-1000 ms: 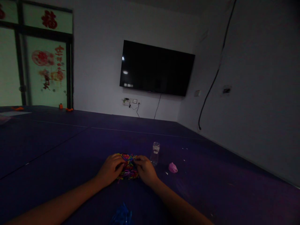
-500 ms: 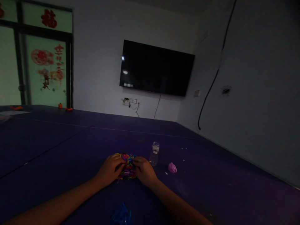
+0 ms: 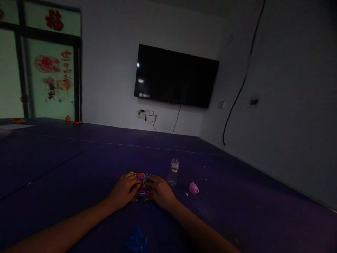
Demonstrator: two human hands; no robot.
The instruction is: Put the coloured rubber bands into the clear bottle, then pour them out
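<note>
A heap of small multicoloured rubber bands (image 3: 144,191) lies on the dark purple tabletop, with my hands at either side of it. My left hand (image 3: 126,188) rests on the heap's left part, thumb and fingertips brought together among the bands. From the right, my right hand (image 3: 162,191) reaches in with bent fingers closed at the bands near the top of the heap. Single bands between the fingertips are too small and dark to make out. Just beyond my right hand stands a clear plastic bottle (image 3: 173,174) without a lid.
A pink lid with a loop (image 3: 193,188) lies right of the bottle, near small white scraps (image 3: 186,194). Close to me is a blue bunch of strips (image 3: 137,241). Orange items (image 3: 67,118) and a white sheet (image 3: 15,127) lie at the far left. A television (image 3: 176,76) hangs on the wall.
Almost nothing differs. Both hands stay at the heap, with only a slight shift of the right hand's fingers.
</note>
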